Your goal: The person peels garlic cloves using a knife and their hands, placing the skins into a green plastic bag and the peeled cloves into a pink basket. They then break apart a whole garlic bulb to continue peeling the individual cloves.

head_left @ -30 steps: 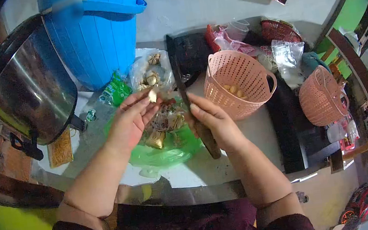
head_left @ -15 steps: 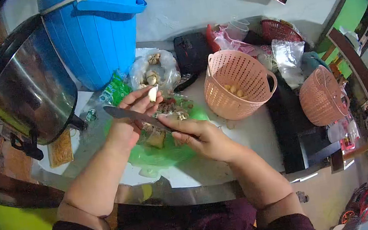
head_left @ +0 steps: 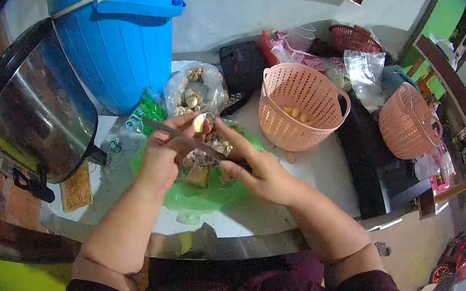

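Between the fingertips of my left hand point(head_left: 162, 155) is a pale garlic clove point(head_left: 199, 123). My right hand point(head_left: 261, 177) is closed on the handle of a knife point(head_left: 189, 144), its index finger stretched up to the clove. The blade points left and lies across my left hand, partly blurred. Below both hands, a green plastic bag point(head_left: 205, 199) is spread out with garlic skins point(head_left: 197, 176) and scraps on it. Whole garlic bulbs point(head_left: 192, 98) sit in a clear plastic bag point(head_left: 174, 88) just beyond.
On the right stands a pink basket point(head_left: 302, 136) holding several peeled cloves point(head_left: 298, 116). A second pink basket point(head_left: 404, 129) is farther right. At the back left are a blue lidded bucket point(head_left: 121, 54) and a large dark-lidded container point(head_left: 34, 113). A green packet point(head_left: 146, 111) lies by the bucket.
My right index finger has lifted off the knife and reached up to the clove. The clove has turned and shows more yellow. The knife blade has shifted slightly up.
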